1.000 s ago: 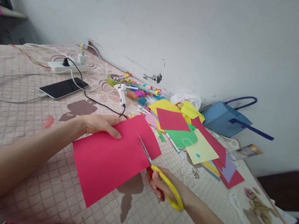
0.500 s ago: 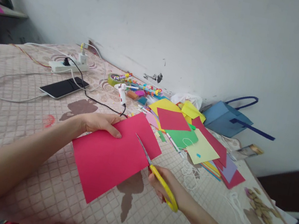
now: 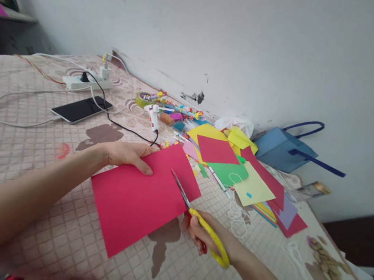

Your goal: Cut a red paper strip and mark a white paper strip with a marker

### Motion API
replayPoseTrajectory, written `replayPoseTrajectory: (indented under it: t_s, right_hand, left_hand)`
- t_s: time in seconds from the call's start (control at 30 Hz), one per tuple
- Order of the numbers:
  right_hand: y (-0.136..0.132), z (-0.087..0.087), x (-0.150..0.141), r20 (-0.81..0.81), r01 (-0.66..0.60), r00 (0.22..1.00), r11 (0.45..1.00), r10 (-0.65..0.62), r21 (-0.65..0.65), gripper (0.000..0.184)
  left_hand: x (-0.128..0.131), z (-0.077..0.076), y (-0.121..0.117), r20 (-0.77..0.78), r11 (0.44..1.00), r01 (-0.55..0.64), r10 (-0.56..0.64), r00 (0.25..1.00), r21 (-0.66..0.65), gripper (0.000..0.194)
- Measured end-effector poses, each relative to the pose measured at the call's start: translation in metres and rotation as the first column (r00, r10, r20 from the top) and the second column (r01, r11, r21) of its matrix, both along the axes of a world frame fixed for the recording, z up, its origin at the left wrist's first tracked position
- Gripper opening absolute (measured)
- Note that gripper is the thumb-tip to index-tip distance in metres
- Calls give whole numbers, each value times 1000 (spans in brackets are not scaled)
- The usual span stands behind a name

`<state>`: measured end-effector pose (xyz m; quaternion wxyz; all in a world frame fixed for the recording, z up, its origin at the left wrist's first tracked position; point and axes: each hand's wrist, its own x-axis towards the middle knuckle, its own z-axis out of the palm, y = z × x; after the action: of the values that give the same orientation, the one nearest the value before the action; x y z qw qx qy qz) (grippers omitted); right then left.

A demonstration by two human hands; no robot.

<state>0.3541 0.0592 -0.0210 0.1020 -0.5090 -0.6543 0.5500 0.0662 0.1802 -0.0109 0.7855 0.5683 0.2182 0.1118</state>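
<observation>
A sheet of red paper (image 3: 135, 208) is held up over the table by my left hand (image 3: 130, 155), thumb on top and fingers hidden beneath its upper left edge. My right hand (image 3: 201, 232) is closed around the handles of a pair of scissors (image 3: 210, 233), one yellow and one partly hidden red. The scissor blades reach into the sheet from its lower right edge and point toward its upper middle. One blade lies on top of the paper; the other is hidden below it.
Behind the sheet lie a white glue gun (image 3: 154, 116), coloured paper sheets (image 3: 254, 186) and white string (image 3: 236, 216). A tablet (image 3: 80, 109) and a power strip (image 3: 88, 83) with cables are at left. A blue bag (image 3: 282, 149) leans by the wall; pistachio-like shells (image 3: 327, 264) lie at right.
The scissors' yellow handle has swung outward to the right, and the red handle shows more. The blade tip sits slightly lower on the sheet. My left hand has barely moved.
</observation>
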Motion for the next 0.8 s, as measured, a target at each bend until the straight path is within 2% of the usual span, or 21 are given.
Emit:
replayPoseTrajectory:
  t_s: [0.27, 0.47, 0.8]
  right_hand:
    - [1, -1, -3, -76, -15, 997, 1000, 15, -5, 57]
    - [4, 0, -12, -44, -8, 999, 999, 10, 46, 59]
    - [0, -4, -22, 8, 140, 990, 990, -140, 26, 62]
  left_hand:
    - [5, -2, -3, 4, 999, 37, -36, 999, -15, 42]
    - [4, -2, -3, -17, 999, 35, -35, 999, -3, 41]
    - [3, -3, -2, -24, 1000, 26, -26, 999, -16, 50]
